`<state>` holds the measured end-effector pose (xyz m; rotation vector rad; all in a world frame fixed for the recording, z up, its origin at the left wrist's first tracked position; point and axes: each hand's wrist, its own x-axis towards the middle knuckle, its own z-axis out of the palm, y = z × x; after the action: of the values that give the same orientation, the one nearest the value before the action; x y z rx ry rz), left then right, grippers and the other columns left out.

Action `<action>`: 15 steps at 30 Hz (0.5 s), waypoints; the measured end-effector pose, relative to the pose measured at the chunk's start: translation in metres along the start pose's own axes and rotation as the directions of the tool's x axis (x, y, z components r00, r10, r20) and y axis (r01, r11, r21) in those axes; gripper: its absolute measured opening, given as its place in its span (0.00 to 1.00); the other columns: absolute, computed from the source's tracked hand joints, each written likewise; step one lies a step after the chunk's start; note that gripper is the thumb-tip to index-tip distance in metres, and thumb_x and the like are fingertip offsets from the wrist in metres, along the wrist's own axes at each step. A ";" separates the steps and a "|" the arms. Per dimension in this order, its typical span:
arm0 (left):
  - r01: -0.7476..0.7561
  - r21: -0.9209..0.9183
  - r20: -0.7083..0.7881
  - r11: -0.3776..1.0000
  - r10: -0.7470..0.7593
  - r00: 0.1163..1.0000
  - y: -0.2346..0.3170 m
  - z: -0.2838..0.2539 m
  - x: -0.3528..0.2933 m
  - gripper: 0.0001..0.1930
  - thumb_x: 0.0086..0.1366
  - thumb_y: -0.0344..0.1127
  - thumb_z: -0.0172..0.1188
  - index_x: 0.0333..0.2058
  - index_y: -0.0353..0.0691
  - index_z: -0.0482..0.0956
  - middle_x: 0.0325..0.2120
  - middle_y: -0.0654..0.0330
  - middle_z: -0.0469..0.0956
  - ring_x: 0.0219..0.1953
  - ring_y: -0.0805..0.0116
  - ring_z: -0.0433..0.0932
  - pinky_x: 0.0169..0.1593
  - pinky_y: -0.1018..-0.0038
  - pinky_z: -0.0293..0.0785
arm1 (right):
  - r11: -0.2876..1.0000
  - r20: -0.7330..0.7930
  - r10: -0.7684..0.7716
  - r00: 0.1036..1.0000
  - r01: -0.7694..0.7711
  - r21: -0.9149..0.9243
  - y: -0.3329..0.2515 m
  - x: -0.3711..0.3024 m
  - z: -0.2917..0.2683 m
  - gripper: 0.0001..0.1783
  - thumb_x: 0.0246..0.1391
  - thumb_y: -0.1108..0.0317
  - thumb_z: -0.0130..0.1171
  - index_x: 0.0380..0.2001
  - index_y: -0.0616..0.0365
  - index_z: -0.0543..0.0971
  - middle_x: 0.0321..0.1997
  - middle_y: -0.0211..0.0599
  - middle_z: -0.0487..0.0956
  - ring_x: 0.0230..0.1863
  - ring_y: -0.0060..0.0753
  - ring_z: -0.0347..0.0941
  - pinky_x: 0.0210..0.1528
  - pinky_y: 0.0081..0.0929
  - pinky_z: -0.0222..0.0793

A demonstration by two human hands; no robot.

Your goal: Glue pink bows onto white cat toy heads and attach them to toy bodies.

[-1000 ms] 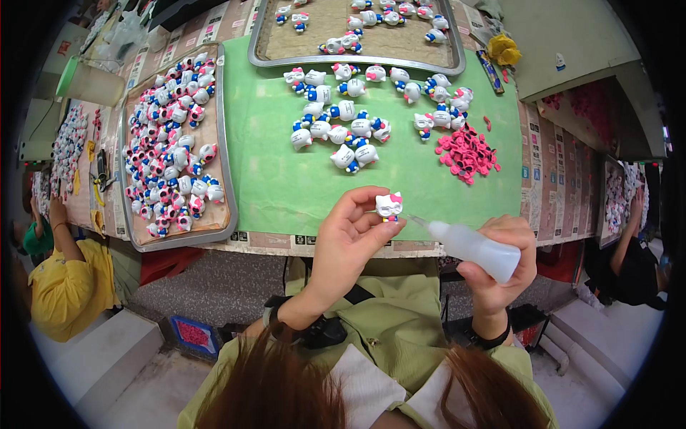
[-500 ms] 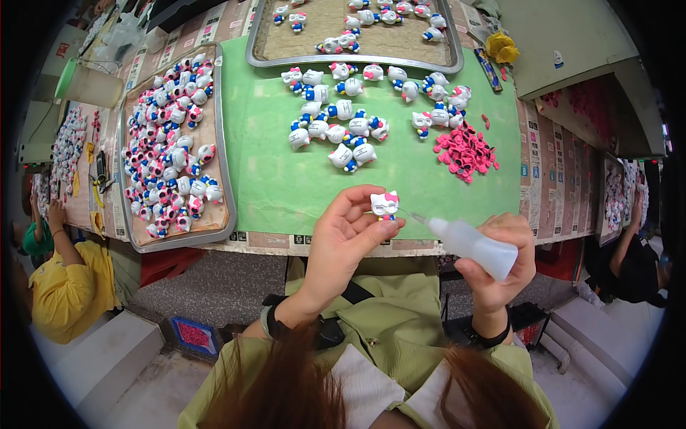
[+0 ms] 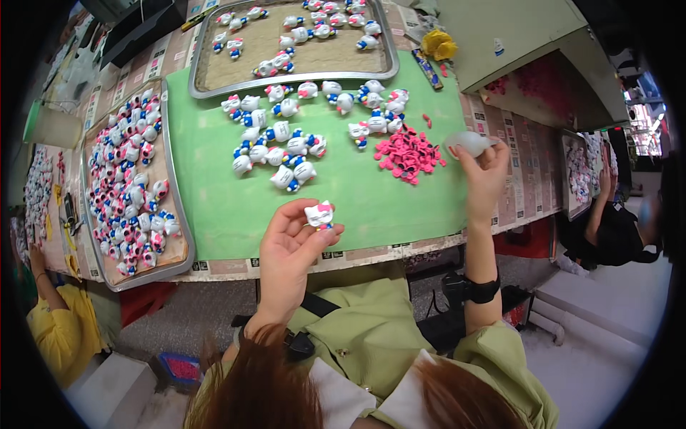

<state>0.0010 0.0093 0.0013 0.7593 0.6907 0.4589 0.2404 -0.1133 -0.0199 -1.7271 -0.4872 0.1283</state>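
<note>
Between the thumb and fingers of my left hand [image 3: 287, 250] is a small white cat figurine [image 3: 319, 214] with a pink bow and blue clothing. It is held upright above the near edge of the green mat [image 3: 214, 214]. My right hand [image 3: 487, 163] grips a translucent white squeeze bottle [image 3: 468, 144] near the mat's right edge. A pile of small pink pieces [image 3: 409, 154] lies just left of that bottle. Several cat figurines [image 3: 282, 131] lie scattered across the middle and far part of the mat.
A metal tray [image 3: 175, 268] crowded with figurines stands at the left. Another metal tray [image 3: 286, 80] with figurines lies at the back. A yellow crumpled object [image 3: 439, 44] and a grey box-like cabinet [image 3: 529, 43] are at back right. Other people work at both sides.
My right hand has carried the bottle away from the figurine, to the right and farther back. My left hand keeps hold of the figurine. The whole view has turned and shifted.
</note>
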 end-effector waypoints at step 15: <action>0.110 -0.006 0.168 0.994 -0.108 0.980 -0.011 0.000 0.003 0.17 0.55 0.22 0.51 0.44 0.33 0.61 0.41 0.54 0.68 0.39 0.69 0.72 0.42 0.77 0.70 | 0.987 0.392 0.004 0.920 0.059 -0.149 -0.020 -0.063 0.037 0.07 0.40 0.78 0.56 0.27 0.63 0.73 0.25 0.36 0.73 0.26 0.30 0.69 0.29 0.21 0.63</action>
<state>0.0052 0.0040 -0.0080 0.7330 0.5678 0.2963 0.1658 -0.1009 -0.0200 -1.8550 -0.8351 0.4314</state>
